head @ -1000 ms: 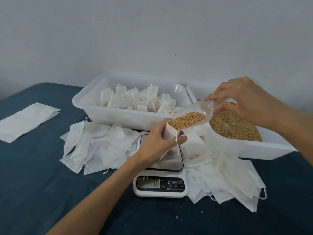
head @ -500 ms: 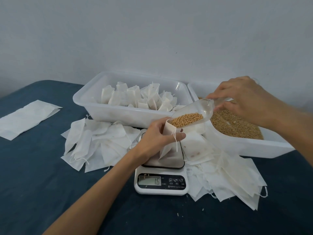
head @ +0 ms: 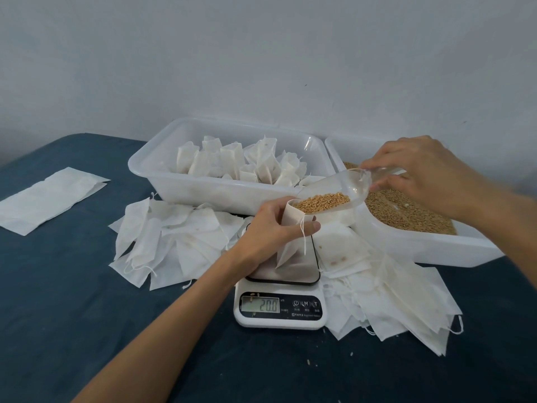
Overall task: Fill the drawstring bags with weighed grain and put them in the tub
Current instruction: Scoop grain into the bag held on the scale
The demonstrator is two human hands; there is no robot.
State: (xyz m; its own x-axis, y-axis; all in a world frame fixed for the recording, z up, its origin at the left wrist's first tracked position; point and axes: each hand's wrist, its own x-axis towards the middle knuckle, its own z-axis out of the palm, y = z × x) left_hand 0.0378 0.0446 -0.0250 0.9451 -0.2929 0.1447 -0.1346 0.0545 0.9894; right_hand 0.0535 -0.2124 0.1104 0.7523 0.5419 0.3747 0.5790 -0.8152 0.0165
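In the head view, near the middle of the frame, the left hand [head: 274,228] has its fingers and thumb curled round a small white drawstring bag [head: 292,242]. It holds the top open so grain can go in. The bottom of the bag sits on the scale [head: 280,298], which is low in the middle, so the grain can be weighed as it lands. The screen looks like it reads 20.0.

Right of the middle, the right hand [head: 421,177] pinches the handle of a clear scoop [head: 328,196]. The scoop tips down so its front lip sits at the mouth of the bag. It has grain [head: 321,202] in it, ready to slide in.

The grain tub [head: 430,248] is on the right, close to the scoop hand. The tub [head: 162,181] for full bags is in the upper middle, just behind the scale, with filled bags [head: 241,164] standing inside. Empty bags [head: 174,242] lie flat on both sides of the scale, easy to grab.
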